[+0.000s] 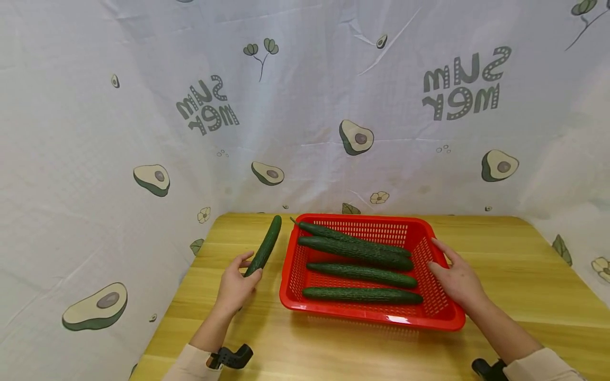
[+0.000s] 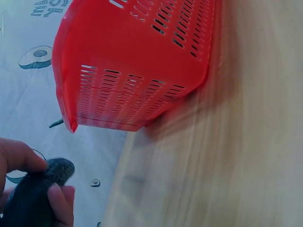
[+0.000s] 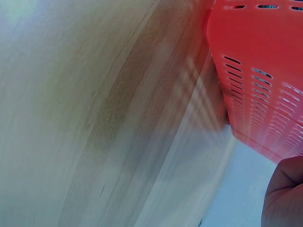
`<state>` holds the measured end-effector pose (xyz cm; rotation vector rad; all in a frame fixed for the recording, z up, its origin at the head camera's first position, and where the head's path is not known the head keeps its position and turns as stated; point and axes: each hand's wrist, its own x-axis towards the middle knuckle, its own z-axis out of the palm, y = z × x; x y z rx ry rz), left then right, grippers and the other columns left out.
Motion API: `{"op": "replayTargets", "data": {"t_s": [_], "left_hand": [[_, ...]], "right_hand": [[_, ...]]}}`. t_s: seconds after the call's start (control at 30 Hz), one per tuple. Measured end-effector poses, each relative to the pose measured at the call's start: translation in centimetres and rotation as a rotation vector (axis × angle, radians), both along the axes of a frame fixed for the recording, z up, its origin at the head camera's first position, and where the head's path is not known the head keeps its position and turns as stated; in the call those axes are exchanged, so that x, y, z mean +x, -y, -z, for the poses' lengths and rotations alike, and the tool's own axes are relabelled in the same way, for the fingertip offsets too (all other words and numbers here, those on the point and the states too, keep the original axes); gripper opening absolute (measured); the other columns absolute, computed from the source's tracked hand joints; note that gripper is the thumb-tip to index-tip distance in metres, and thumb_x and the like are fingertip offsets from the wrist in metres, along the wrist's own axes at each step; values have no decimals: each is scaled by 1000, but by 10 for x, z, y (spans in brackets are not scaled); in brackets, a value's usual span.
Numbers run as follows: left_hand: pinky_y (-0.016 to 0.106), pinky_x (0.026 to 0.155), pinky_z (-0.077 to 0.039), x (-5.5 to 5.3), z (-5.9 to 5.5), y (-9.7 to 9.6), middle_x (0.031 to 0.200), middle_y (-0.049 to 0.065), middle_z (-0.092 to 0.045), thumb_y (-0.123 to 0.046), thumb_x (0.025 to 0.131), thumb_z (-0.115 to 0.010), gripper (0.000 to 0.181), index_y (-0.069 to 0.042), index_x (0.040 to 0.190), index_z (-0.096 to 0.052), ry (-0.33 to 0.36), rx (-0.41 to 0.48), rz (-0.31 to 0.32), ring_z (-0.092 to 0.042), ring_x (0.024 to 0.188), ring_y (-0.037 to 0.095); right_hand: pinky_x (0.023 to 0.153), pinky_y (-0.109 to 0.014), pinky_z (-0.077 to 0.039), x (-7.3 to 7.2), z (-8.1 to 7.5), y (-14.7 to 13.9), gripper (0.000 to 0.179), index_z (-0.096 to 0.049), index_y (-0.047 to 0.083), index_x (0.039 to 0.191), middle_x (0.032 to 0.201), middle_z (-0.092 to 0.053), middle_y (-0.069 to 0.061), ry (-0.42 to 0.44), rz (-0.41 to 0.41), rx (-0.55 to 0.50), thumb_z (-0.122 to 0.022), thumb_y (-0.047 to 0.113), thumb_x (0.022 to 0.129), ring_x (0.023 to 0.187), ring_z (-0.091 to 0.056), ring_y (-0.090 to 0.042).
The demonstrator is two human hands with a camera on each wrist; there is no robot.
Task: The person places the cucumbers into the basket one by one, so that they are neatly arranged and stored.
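My left hand [image 1: 240, 282] grips a dark green cucumber [image 1: 267, 244] to the left of a red plastic basket [image 1: 371, 318]. The cucumber slants, its far end up and to the right; in the left wrist view the fingers wrap around the cucumber [image 2: 33, 201] and it is apart from the basket [image 2: 128, 61]. Several cucumbers [image 1: 362, 295] lie lengthwise inside the basket, and one stem pokes over its far left corner. With thumb over the rim, my right hand [image 1: 458, 278] holds the basket's right short side. In the right wrist view only part of that hand [image 3: 286, 194] shows beside the slotted wall.
The basket stands on a wooden table [image 1: 505, 254]. Behind and at the sides hangs a pale cloth [image 1: 305, 116] printed with avocados and lettering. A black strap device [image 1: 232, 357] sits on the left wrist, another [image 1: 488, 369] on the right.
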<state>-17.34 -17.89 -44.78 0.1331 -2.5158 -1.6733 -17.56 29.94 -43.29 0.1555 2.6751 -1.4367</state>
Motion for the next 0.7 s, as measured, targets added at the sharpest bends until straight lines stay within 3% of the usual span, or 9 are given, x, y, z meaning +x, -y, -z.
{"op": "replayTargets", "data": {"t_s": [0.17,0.33,0.47,0.7], "left_hand": [[25,59,-57,0,-10,-4,123,22,-65,-14,99,-72,42,-5,139,-65,-94,48,26,-70,74,30],[24,59,-57,2,-23,-14,127,19,-65,-13,100,-71,39,-9,138,-68,-180,-15,61,-70,79,22],[23,57,-54,4,-34,-24,120,17,-69,-9,97,-73,38,-10,134,-71,-257,-70,145,-64,77,18],[23,66,-58,3,-48,-43,119,11,-74,-8,92,-80,38,-10,129,-74,-374,-153,359,-66,82,16]], "right_hand": [[62,-38,-63,0,1,0,68,-13,12,169,123,-60,-39,-2,0,-2,-44,25,109,76,-73,-21],[61,-38,-63,0,2,0,68,-13,13,169,120,-61,-38,2,3,-3,-44,25,109,76,-73,-22],[61,-39,-63,0,2,0,68,-13,13,169,118,-62,-38,1,4,-7,-44,25,109,75,-73,-22],[62,-39,-63,-1,2,-1,68,-13,14,169,122,-61,-39,-1,2,-15,-44,26,110,76,-74,-22]]}}
